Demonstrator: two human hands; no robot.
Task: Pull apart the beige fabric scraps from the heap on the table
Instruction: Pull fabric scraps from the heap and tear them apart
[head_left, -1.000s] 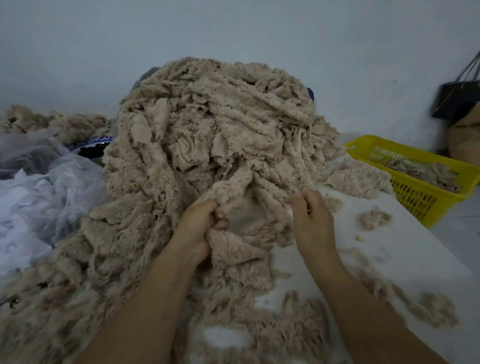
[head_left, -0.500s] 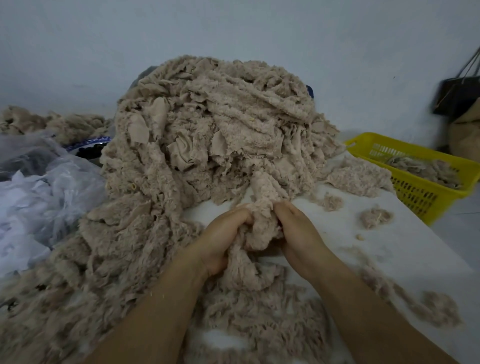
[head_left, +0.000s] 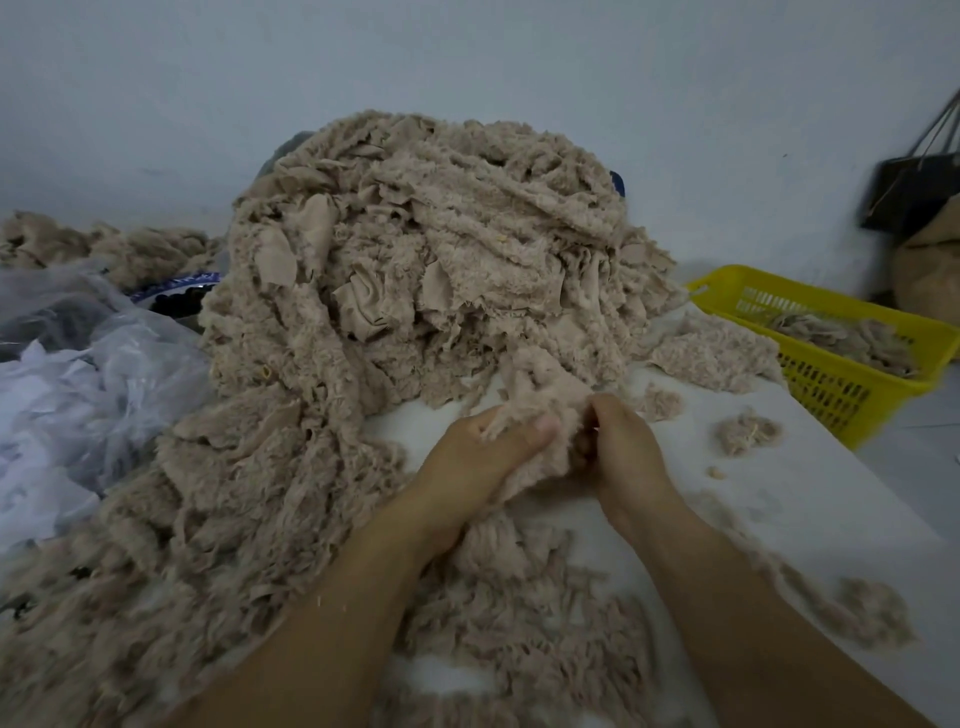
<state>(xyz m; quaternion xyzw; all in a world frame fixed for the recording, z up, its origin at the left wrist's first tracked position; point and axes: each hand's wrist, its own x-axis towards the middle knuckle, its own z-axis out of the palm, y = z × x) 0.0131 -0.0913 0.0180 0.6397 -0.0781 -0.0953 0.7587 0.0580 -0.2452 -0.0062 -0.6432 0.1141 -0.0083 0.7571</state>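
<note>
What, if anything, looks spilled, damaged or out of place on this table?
Nothing stands out as wrong. Loose tufts lie scattered over the table, apart from the heap, which is probably just litter from the pulling. The left hand and right hand grip one scrap at the heap's foot.

A plain, pale grey-blue wall (head_left: 467, 62) is seen behind, dimly and evenly lit. A white surface (head_left: 810, 499) is spread before it. At far right, a dark bag (head_left: 914, 192) is hung by its straps above a brown sack (head_left: 930, 270), and pale floor (head_left: 930, 415) is glimpsed.
</note>
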